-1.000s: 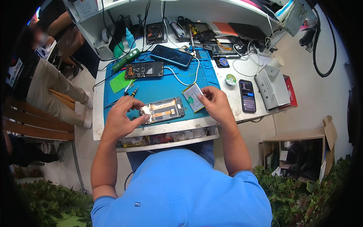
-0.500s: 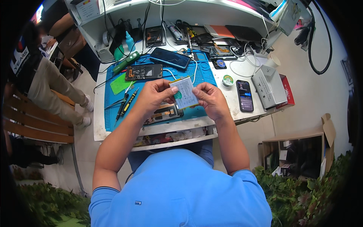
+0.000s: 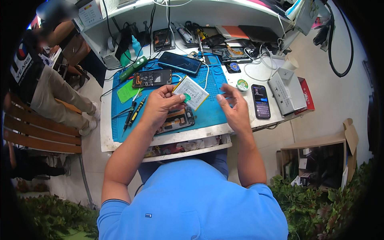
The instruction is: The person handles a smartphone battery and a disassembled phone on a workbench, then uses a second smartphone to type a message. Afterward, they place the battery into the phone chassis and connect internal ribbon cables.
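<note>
Opened phone [image 3: 176, 120] lies on blue mat [image 3: 208, 114], near edge. Above it, left hand [image 3: 162, 105] pinches a flat white battery [image 3: 191, 93] by its near-left edge; right hand [image 3: 235, 108] just right, fingers spread, holding nothing. Battery likely light, stiff, puncture-prone: grip edges, no bending. Its underside and connector hidden; far bench clutter hard to make out

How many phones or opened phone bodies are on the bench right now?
4, maybe more hidden in clutter: opened phone under the left hand; opened body on the mat's far left; blue phone beyond; lit phone right of the mat.
</note>
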{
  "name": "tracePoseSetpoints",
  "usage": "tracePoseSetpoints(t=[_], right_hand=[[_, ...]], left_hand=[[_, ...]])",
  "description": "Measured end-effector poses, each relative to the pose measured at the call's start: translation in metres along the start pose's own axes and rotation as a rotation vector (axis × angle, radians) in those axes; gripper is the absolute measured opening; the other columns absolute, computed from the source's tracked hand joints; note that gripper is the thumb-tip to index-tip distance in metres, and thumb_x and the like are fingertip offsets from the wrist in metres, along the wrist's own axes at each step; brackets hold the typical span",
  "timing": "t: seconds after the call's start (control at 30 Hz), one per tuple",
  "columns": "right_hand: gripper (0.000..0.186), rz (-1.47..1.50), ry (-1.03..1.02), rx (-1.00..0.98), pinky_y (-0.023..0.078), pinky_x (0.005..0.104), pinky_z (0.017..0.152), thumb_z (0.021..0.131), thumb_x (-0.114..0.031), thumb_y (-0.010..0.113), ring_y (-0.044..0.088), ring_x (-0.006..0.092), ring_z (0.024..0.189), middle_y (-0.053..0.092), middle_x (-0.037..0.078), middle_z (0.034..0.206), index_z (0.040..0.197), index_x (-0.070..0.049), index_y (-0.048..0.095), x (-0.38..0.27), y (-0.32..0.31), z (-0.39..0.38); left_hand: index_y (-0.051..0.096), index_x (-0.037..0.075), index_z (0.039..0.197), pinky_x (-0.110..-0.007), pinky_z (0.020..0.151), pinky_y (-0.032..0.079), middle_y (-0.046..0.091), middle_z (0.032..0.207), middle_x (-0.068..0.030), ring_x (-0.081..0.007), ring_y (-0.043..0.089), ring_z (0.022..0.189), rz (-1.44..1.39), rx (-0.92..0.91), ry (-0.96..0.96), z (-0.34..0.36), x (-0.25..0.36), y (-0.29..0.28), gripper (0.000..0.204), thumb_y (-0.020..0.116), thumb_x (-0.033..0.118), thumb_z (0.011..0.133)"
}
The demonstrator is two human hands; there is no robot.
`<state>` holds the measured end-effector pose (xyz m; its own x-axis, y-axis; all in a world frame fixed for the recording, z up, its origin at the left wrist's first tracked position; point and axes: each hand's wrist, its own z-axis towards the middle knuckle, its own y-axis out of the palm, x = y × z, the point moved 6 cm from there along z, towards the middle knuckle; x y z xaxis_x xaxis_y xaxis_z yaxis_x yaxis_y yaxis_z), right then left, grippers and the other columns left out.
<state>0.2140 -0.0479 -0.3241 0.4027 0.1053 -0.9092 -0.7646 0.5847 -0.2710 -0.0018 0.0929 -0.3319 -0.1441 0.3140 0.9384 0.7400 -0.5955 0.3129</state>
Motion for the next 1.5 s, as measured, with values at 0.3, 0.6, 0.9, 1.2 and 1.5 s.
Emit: tracePoseSetpoints(t=[0.3, 0.6, 0.9, 1.2, 1.5], right_hand=[[0.031, 0.639, 0.289, -0.365, 0.063, 0.0289, 0.063, 0.105, -0.018, 0.072, 0.071, 0.0131, 0.078, 0.073, 0.012, 0.102, 0.124, 0.003, 0.060, -0.021, 0.076, -0.004], [0.023, 0.366, 0.169, -0.667, 0.050, 0.0243, 0.053, 0.105, -0.015, 0.070, 0.061, 0.0060, 0.064, 0.069, 0.004, 0.087, 0.117, 0.003, 0.064, -0.057, 0.104, 0.008], [0.029, 0.470, 0.319, -0.739, 0.055, 0.0252, 0.053, 0.105, -0.021, 0.072, 0.063, 0.0074, 0.063, 0.070, 0.005, 0.086, 0.119, 0.003, 0.065, -0.047, 0.113, 0.008], [0.028, 0.414, 0.347, -0.666, 0.055, 0.0281, 0.058, 0.103, -0.025, 0.074, 0.067, 0.0123, 0.065, 0.072, 0.006, 0.086, 0.110, 0.002, 0.071, -0.037, 0.110, 0.012], [0.032, -0.416, -0.315, -0.750, 0.053, 0.0406, 0.090, 0.083, -0.023, 0.088, 0.063, 0.0278, 0.102, 0.069, 0.007, 0.101, 0.110, -0.008, 0.081, -0.044, 0.110, -0.003]], left_hand=[[0.057, -0.003, 0.139, -0.033, 0.093, 0.063, 0.073, 0.119, -0.0123, -0.0174, 0.073, 0.102, 0.226, 0.059, 0.380, -0.010, 0.028, -0.011, 0.053, 0.082, 0.014, 0.095], [0.077, 0.008, 0.129, -0.031, 0.089, 0.058, 0.075, 0.119, -0.0073, -0.0147, 0.071, 0.104, 0.750, -0.172, 0.299, -0.039, 0.081, -0.032, 0.044, 0.089, 0.019, 0.088], [0.080, 0.013, 0.115, -0.043, 0.098, 0.056, 0.073, 0.119, -0.0071, -0.0287, 0.069, 0.110, 1.376, -0.144, 0.857, -0.071, 0.101, -0.013, 0.053, 0.096, 0.021, 0.066], [0.080, 0.009, 0.104, -0.040, 0.095, 0.057, 0.076, 0.111, -0.0079, -0.0270, 0.072, 0.104, 1.373, -0.090, 0.744, -0.073, 0.096, -0.027, 0.048, 0.092, 0.020, 0.060], [0.079, 0.007, 0.102, -0.038, 0.093, 0.058, 0.077, 0.110, -0.0127, -0.0295, 0.073, 0.103, 1.342, -0.012, 0.572, -0.084, 0.087, -0.074, 0.046, 0.090, 0.017, 0.058]])
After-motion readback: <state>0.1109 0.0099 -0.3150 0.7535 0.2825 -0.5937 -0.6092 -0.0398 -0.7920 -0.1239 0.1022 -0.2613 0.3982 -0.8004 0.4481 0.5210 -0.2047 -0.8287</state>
